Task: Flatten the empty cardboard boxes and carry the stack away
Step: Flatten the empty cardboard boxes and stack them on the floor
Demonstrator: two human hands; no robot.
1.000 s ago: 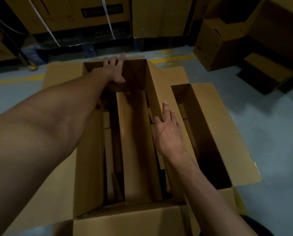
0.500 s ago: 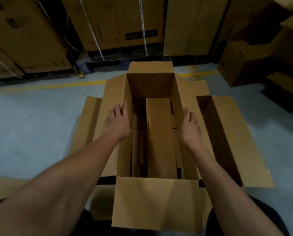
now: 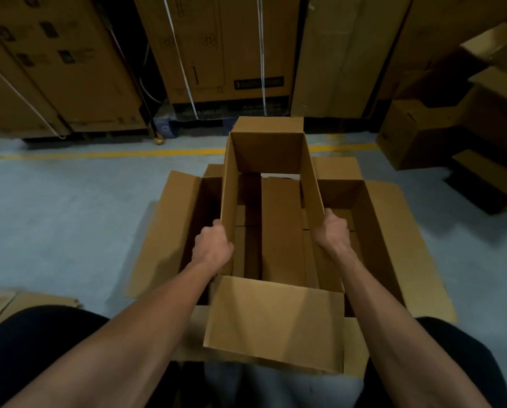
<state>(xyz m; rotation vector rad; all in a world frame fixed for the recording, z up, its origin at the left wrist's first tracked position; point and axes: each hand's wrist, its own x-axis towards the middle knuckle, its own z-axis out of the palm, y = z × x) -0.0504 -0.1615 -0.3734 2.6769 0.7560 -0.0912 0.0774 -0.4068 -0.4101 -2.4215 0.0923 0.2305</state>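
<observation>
both hands (image 3: 214, 245) (image 3: 333, 231) grip the open box's (image 3: 271, 319) side walls.

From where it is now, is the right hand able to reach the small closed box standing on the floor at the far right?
Probably not. The right hand grips a side wall of the open box, and the small closed box stands well beyond it across bare floor; the person would have to let go and step closer.
</observation>
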